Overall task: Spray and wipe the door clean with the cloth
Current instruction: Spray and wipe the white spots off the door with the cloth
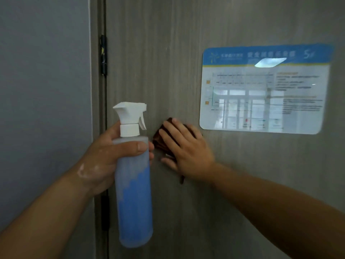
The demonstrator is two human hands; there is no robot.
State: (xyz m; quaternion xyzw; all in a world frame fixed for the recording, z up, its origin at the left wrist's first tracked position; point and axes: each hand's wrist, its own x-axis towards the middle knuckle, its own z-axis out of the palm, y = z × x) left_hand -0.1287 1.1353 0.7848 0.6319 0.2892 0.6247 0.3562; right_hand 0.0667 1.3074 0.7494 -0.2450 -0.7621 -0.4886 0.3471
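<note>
Brown cloth (164, 141) under the flat, spread right hand (186, 148) against the door (186, 34), left hand (104, 156) around the spray bottle (133, 184).

grey wood-grain door (168, 53) stands vertical. a laminated blue-and-white sign (265, 88) is fixed flat to it. a dark brown cloth (158, 141) lies pressed against its surface.

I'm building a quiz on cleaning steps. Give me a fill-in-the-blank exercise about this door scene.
1. The left hand holds a spray bottle with a ____ trigger head.
2. The right hand presses a brown ____ flat against the door.
3. The sign on the door has a ____ band along its top.

Missing words: white; cloth; blue
</note>
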